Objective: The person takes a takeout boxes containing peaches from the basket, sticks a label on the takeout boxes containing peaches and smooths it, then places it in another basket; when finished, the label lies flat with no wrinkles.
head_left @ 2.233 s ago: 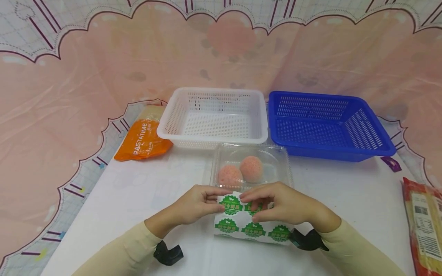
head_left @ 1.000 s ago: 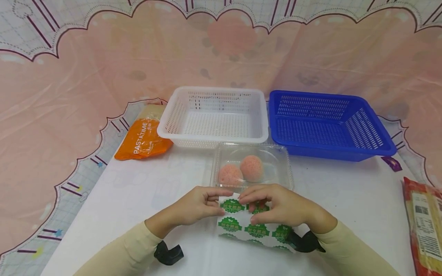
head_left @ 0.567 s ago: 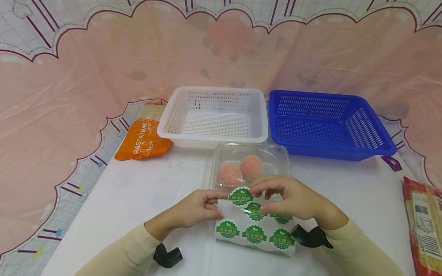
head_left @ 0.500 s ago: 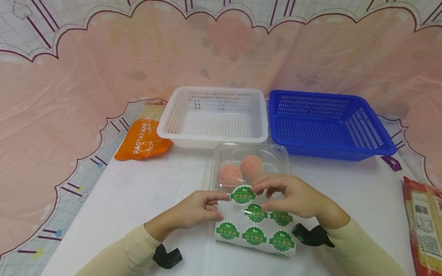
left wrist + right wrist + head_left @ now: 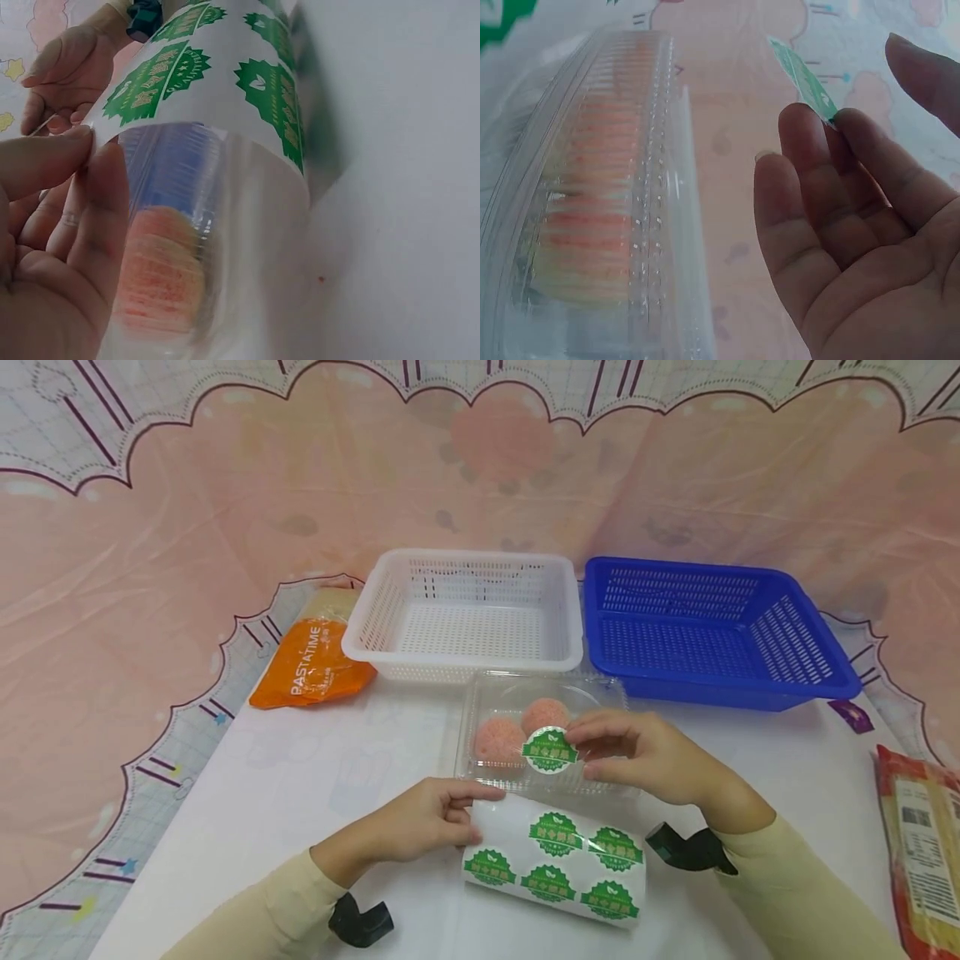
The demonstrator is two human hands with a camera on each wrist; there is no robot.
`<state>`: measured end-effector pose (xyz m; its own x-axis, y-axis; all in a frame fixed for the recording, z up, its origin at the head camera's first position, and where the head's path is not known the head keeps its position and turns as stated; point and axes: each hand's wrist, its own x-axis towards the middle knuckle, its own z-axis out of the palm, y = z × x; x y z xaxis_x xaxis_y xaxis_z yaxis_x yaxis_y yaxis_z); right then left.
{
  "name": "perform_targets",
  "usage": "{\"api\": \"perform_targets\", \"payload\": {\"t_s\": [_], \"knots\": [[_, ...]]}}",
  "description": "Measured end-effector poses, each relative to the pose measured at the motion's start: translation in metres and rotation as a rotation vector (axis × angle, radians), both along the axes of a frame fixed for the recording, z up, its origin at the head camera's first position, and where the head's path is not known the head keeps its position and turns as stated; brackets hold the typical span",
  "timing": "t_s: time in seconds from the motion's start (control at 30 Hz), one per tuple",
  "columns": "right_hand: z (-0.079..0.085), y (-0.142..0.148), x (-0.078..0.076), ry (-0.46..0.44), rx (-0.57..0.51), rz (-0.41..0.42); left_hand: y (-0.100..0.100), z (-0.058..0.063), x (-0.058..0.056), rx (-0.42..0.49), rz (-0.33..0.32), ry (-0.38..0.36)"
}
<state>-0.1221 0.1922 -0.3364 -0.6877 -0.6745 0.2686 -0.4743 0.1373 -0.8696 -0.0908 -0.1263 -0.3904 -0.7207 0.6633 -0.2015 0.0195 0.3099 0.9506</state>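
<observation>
My right hand holds a round green-and-white sticker above a clear plastic box. In the right wrist view the sticker is caught between two fingertips, the thumb standing apart. Two pink, peach-like balls lie inside the box. Just in front of it, my left hand pinches the upper left edge of a curled white sheet of stickers. The left wrist view shows thumb and finger on the edge of this sheet. A bare white patch shows at the sheet's upper left.
Behind the box stand a white basket and a blue basket, side by side. An orange pasta bag leans at the white basket's left. At the far right lies a red-edged noodle packet; a small purple wrapper sits near the blue basket.
The sticker has come off the sheet in my right hand, which has moved up and right over the box. The sheet has shifted slightly downward; my left hand stays at its edge.
</observation>
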Motion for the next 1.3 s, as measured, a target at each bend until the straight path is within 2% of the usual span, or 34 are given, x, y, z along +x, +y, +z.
{"api": "perform_targets", "payload": {"t_s": [0.13, 0.33, 0.43, 0.63, 0.8, 1.07, 1.3], "knots": [[0.001, -0.001, -0.004, -0.006, 0.000, -0.027, -0.006, 0.005, -0.001, -0.006, 0.002, 0.073], [0.000, -0.002, -0.012, -0.021, 0.063, -0.107, -0.017, 0.010, -0.003, 0.026, 0.024, 0.182], [-0.001, -0.002, -0.016, -0.028, 0.099, -0.140, -0.023, 0.018, -0.005, 0.048, 0.039, 0.206], [-0.003, -0.002, -0.021, -0.046, 0.152, -0.174, -0.044, 0.038, -0.010, 0.122, 0.105, 0.198], [-0.005, -0.001, -0.024, -0.040, 0.184, -0.188, -0.061, 0.047, -0.014, 0.142, 0.147, 0.263], [-0.008, 0.000, -0.030, -0.037, 0.253, -0.224, -0.084, 0.051, -0.018, 0.090, 0.231, 0.372], [-0.008, -0.003, -0.031, -0.026, 0.316, -0.253, -0.103, 0.047, -0.025, 0.047, 0.295, 0.368]]}}
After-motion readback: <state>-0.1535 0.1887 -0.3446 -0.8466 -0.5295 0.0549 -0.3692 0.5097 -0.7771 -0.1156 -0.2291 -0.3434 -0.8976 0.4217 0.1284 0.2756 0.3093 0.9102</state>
